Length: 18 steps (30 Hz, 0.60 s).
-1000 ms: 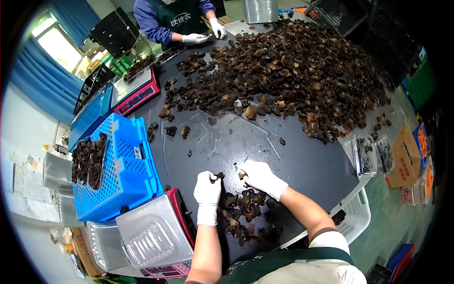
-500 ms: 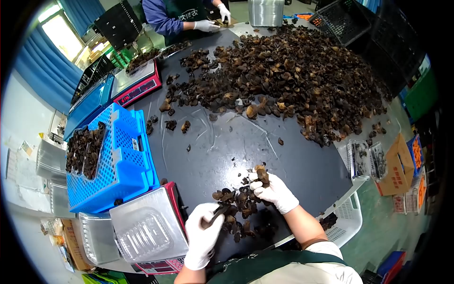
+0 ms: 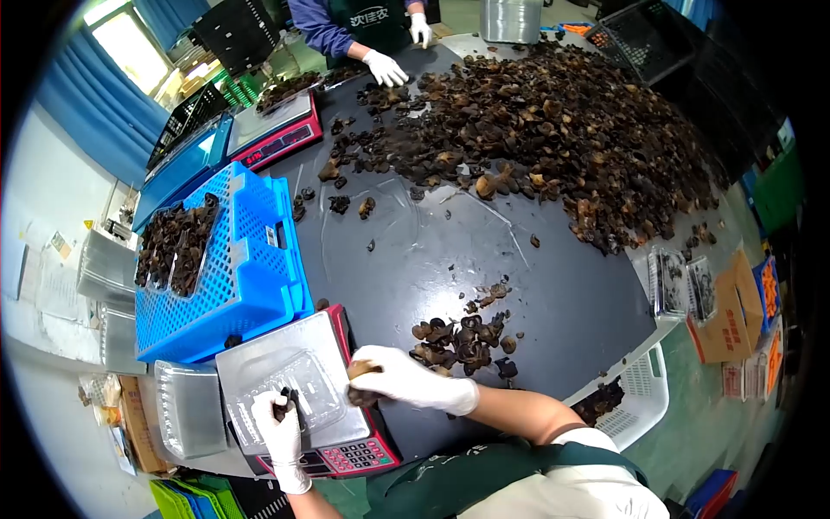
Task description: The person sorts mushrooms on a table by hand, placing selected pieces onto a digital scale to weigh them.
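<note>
My left hand, in a white glove, is closed on a dark wood ear mushroom above the near side of the scale. A clear plastic tray rests on the scale's metal plate. Brownish wood ear mushroom pieces are gripped in my gloved right hand, over the scale's right edge. Just beyond that hand, a small heap of wood ear mushrooms lies on the dark tabletop.
A large mushroom pile covers the far right of the table. To the left stands a blue crate bearing a filled tray. Across the table, a co-worker's gloved hand reaches toward mushrooms. A white basket sits below the right edge.
Both my hands have moved left from the small heap to the scale, carrying mushrooms. The co-worker's hands have separated, one now lowered to the table. The camera view has shifted slightly.
</note>
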Motion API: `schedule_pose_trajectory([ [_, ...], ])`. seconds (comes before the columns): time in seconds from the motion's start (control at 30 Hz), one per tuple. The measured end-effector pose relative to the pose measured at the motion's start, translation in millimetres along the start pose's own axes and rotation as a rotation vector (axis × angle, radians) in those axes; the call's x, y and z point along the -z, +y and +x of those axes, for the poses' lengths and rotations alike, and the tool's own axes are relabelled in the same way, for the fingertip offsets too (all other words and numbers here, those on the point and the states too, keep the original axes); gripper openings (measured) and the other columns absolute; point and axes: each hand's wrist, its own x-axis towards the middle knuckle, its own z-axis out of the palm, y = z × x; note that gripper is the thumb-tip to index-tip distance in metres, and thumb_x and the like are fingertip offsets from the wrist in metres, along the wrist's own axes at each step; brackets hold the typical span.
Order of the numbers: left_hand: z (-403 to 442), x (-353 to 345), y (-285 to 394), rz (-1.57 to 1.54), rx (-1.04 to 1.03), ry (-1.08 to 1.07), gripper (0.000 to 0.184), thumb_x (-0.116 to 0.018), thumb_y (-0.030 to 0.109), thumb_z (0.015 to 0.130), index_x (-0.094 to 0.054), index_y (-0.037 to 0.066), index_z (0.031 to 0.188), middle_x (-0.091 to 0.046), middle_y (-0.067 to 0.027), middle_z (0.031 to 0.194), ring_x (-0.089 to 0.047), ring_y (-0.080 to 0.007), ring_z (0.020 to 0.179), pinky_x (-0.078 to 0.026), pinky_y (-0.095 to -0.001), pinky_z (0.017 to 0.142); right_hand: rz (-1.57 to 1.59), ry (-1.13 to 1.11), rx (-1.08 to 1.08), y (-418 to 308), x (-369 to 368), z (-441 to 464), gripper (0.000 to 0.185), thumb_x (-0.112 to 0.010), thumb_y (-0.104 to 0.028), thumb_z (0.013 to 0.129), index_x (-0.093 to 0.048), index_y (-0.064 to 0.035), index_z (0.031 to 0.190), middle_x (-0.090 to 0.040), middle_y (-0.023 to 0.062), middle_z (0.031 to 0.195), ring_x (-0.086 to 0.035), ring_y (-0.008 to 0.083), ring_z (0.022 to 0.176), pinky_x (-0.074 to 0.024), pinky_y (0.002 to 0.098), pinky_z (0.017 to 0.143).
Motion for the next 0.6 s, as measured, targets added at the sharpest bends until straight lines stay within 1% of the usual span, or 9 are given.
schedule_pose_trajectory([
  [0.03,1,-1,-5,-0.023,0.066,-0.024,0.020,-0.062,-0.008,0.078,-0.052,0.006,0.087,-0.048,-0.0016,0.089,-0.046,-0.0097,0.080,-0.041,-0.0242,0.072,-0.182,0.008,0.112,11,-15,15,0.018,-0.062,-0.012,0.087,-0.055,-0.0003,0.098,-0.062,0.0074,0.090,-0.061,0.0174,0.082,-0.0491,0.0302,0.074],
  [0.07,2,0,3,-0.111,0.280,-0.051,0.017,-0.061,-0.005,0.079,-0.052,0.005,0.090,-0.050,-0.0035,0.090,-0.048,-0.0115,0.081,-0.042,-0.0251,0.075,-0.364,0.015,0.221,18,-29,28,0.017,-0.061,-0.010,0.086,-0.055,-0.0007,0.099,-0.063,0.0097,0.090,-0.063,0.0194,0.084,-0.0489,0.0313,0.075],
  [0.17,7,2,5,-0.111,0.178,0.106,0.015,-0.062,0.002,0.081,-0.054,0.002,0.094,-0.055,-0.0057,0.093,-0.052,-0.0144,0.084,-0.045,-0.0290,0.079,-0.493,0.032,0.285,13,-63,44,0.015,-0.058,-0.005,0.083,-0.055,-0.0026,0.098,-0.061,0.0157,0.089,-0.062,0.0280,0.087,-0.0485,0.0375,0.077],
  [0.2,9,6,-12,-0.084,0.137,0.131,0.014,-0.059,0.001,0.086,-0.053,0.003,0.099,-0.054,-0.0031,0.091,-0.051,-0.0110,0.079,-0.046,-0.0254,0.072,-0.543,0.025,0.346,19,-71,51,0.017,-0.057,-0.004,0.082,-0.055,-0.0031,0.098,-0.059,0.0168,0.089,-0.061,0.0305,0.087,-0.0483,0.0393,0.078],
  [0.23,10,9,-8,-0.156,0.208,0.142,0.012,-0.056,0.001,0.087,-0.054,0.003,0.099,-0.056,-0.0046,0.093,-0.052,-0.0122,0.083,-0.046,-0.0275,0.076,-0.724,0.013,0.511,30,-74,64,0.020,-0.057,-0.007,0.081,-0.054,-0.0031,0.100,-0.058,0.0161,0.091,-0.060,0.0320,0.086,-0.0477,0.0413,0.079],
  [0.37,11,8,-13,-0.247,0.280,0.201,0.014,-0.049,0.015,0.098,-0.055,0.003,0.098,-0.055,-0.0043,0.094,-0.051,-0.0118,0.087,-0.045,-0.0281,0.080,-1.172,0.039,0.554,53,-90,74,0.041,-0.064,-0.022,0.074,-0.056,-0.0066,0.111,-0.053,0.0141,0.109,-0.047,0.0328,0.111,-0.0387,0.0453,0.091],
  [0.47,11,6,-20,-0.169,0.292,0.244,0.017,-0.049,0.019,0.099,-0.054,0.003,0.100,-0.053,-0.0046,0.094,-0.050,-0.0125,0.087,-0.044,-0.0283,0.081,-1.088,0.041,0.667,54,-87,68,0.051,-0.067,-0.025,0.071,-0.054,-0.0050,0.116,-0.051,0.0140,0.117,-0.042,0.0330,0.118,-0.0359,0.0490,0.097],
  [0.53,11,6,-28,-0.159,0.310,0.322,0.019,-0.049,0.018,0.099,-0.053,0.001,0.104,-0.052,-0.0073,0.100,-0.050,-0.0160,0.090,-0.044,-0.0296,0.083,-1.064,0.085,0.702,27,-69,55,0.047,-0.067,-0.021,0.069,-0.058,-0.0057,0.113,-0.055,0.0140,0.114,-0.050,0.0324,0.112,-0.0406,0.0457,0.095],
  [0.6,11,7,-15,0.144,0.167,0.378,0.019,-0.050,0.016,0.098,-0.053,-0.001,0.107,-0.052,-0.0096,0.102,-0.051,-0.0196,0.096,-0.043,-0.0318,0.088,-1.042,0.240,0.783,11,-26,46,0.028,-0.063,-0.014,0.071,-0.065,-0.0059,0.098,-0.064,0.0135,0.088,-0.060,0.0330,0.091,-0.0476,0.0426,0.084],
])
